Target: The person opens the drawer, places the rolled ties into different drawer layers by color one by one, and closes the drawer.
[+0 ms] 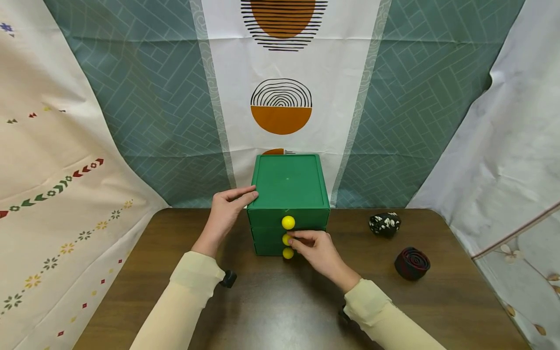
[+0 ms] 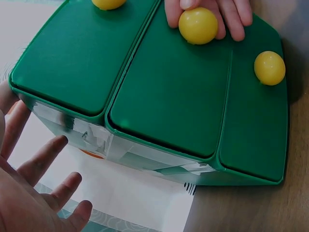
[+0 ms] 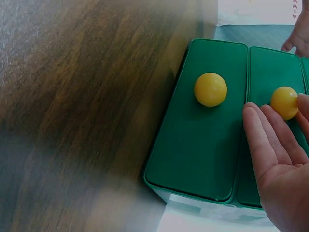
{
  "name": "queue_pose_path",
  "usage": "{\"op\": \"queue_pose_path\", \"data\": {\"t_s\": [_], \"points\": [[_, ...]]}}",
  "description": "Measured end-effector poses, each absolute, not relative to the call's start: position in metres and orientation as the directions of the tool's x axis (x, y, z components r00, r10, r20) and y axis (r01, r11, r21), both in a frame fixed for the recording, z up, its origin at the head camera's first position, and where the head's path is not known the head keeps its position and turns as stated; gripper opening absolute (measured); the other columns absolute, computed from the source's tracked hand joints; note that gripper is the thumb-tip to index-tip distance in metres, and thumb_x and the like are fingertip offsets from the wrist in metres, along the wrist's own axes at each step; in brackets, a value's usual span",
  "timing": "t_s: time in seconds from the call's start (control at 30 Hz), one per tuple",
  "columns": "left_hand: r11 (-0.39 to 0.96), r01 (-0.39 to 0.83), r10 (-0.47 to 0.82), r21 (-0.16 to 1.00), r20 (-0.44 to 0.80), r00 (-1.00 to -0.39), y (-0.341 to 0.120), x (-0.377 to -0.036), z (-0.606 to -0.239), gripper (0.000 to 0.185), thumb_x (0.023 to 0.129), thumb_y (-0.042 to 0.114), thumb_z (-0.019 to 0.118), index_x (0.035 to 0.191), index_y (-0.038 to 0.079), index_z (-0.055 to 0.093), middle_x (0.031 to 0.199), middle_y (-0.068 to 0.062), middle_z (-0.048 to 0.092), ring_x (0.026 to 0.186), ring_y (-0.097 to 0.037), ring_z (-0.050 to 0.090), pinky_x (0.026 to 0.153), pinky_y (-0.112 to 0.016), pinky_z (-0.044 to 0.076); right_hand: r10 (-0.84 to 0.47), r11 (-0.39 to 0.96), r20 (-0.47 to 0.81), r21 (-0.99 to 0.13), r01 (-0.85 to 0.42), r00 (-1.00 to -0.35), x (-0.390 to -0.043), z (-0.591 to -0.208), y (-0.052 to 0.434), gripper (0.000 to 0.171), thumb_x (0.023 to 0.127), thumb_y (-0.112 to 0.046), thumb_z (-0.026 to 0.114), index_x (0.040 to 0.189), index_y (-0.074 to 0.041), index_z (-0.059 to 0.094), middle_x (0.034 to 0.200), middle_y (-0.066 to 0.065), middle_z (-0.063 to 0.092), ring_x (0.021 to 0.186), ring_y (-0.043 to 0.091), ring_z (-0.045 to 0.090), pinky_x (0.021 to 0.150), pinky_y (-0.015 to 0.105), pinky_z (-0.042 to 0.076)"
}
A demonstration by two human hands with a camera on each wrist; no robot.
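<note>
A green three-drawer box (image 1: 288, 182) stands at the back of the table, each drawer front bearing a round yellow knob. With thumb and index finger my right hand (image 1: 318, 249) pinches the middle knob (image 2: 198, 25); its other fingers extend along the drawer front in the right wrist view. The middle drawer (image 2: 169, 92) looks flush with its neighbours. At the box's upper left edge, my left hand (image 1: 225, 214) touches with fingers fairly straight, the lower ones spread beside the taped side wall (image 2: 140, 157). Above and below the pinched knob are the top knob (image 1: 288, 222) and bottom knob (image 1: 288, 253).
On the right of the brown table (image 1: 271, 311) lie a rolled black cloth with white pattern (image 1: 385, 224) and a rolled dark red and black strip (image 1: 412, 264). A patterned curtain (image 1: 162, 97) hangs right behind the box, with pale cloths at both sides.
</note>
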State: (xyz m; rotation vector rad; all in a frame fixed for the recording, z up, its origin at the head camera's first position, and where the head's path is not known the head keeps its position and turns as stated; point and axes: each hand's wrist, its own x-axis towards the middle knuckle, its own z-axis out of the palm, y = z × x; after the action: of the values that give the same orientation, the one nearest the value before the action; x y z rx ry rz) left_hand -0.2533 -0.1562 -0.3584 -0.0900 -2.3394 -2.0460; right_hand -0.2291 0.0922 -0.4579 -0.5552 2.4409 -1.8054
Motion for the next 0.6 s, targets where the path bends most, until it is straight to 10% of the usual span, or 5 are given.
{"op": "queue_pose_path", "data": {"t_s": [0.6], "points": [[0.146,0.062,0.019,0.987,0.059,-0.998,-0.1557,-0.2542,-0.3588,0.039,0.082,0.034,0.071,0.118,0.018,0.068,0.126,0.000,0.060,0.120,-0.017,0.050,0.100,-0.037,0.044,-0.302,0.205,0.212,-0.938,-0.280,-0.929,-0.2289,-0.4555,0.0894,0.019,0.084,-0.023,0.070,0.101,-0.014,0.074,0.100,-0.001,0.073,0.088,0.011,0.069,0.076,0.023,0.056]]}}
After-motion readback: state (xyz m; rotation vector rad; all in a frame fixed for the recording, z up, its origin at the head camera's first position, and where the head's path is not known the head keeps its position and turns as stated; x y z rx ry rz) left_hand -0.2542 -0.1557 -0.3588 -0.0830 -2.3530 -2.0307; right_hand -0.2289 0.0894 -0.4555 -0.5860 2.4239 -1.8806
